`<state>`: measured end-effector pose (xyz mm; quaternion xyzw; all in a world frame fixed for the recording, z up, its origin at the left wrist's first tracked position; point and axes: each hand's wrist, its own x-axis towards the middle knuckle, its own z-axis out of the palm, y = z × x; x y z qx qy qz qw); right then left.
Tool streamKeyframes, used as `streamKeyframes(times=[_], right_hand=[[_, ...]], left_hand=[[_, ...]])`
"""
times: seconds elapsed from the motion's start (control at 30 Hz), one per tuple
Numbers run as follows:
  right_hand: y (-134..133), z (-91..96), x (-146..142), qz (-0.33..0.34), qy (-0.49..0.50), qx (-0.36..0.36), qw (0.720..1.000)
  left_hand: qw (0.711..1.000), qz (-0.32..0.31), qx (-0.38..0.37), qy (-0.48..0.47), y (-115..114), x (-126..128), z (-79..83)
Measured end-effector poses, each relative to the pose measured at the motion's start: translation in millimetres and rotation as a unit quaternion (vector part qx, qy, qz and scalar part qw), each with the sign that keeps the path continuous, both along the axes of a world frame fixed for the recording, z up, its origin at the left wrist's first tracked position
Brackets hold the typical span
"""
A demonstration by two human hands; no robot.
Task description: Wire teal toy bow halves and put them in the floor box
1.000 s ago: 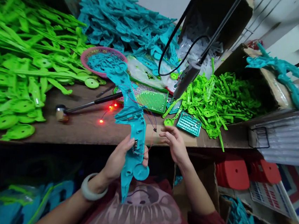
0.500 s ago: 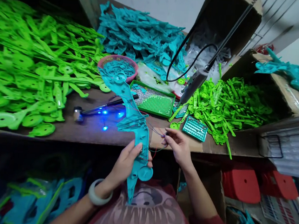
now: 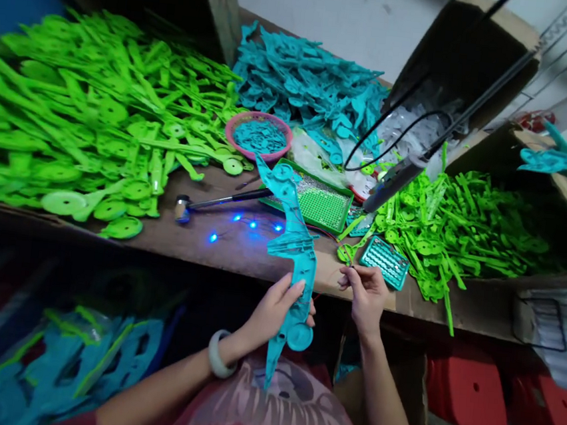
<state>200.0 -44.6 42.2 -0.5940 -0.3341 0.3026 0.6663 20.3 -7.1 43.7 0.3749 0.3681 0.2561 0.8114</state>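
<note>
My left hand (image 3: 277,309) grips a long teal plastic toy sword half (image 3: 294,248) near its handle end, holding it up over the bench edge. Thin red and dark wires (image 3: 334,239) run from the part toward my right hand (image 3: 366,295), which pinches the wire ends beside it. Small LEDs (image 3: 251,225) on the wire string glow blue on the bench top. A pale bangle sits on my left wrist.
A hammer (image 3: 214,202) lies on the brown bench (image 3: 240,248). Green part piles (image 3: 86,120) fill the left and right; teal parts (image 3: 306,84) heap at the back. A pink bowl (image 3: 259,134), green tray (image 3: 314,203), small teal tray (image 3: 385,260) and hanging screwdriver (image 3: 397,177) stand ahead.
The LEDs went from red to blue. My right hand closed from open fingers into a pinch on the wires. The view swung left, shifting everything rightward.
</note>
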Motion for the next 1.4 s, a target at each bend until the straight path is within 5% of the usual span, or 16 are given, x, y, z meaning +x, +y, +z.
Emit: streamKeyframes(times=[0.23,0.6,0.87,1.03,1.4], right_hand=[[0.6,-12.0,1.4,-0.038,-0.024,-0.025,0.999],[8.4,-23.2,-3.9,-0.024,-0.035,-0.052,0.998],[2.7,-11.1,18.5,0.113,0.017,-0.093,0.989],[1.7,-14.3,28.2,0.124,0.125,-0.086,0.981],[5.2,-21.6,33.8,0.111,0.115,-0.098,0.982]], left_hand=[[1.0,0.0,0.007,-0.005,0.4,2.4,-15.7],[1.0,-0.012,0.003,0.0,5.3,2.6,-19.2],[1.0,-0.016,-0.006,0.0,13.2,-1.2,-25.9],[1.0,-0.019,-0.02,-0.002,16.3,-0.7,-29.4],[1.0,-0.025,0.005,0.019,16.5,1.5,-33.3]])
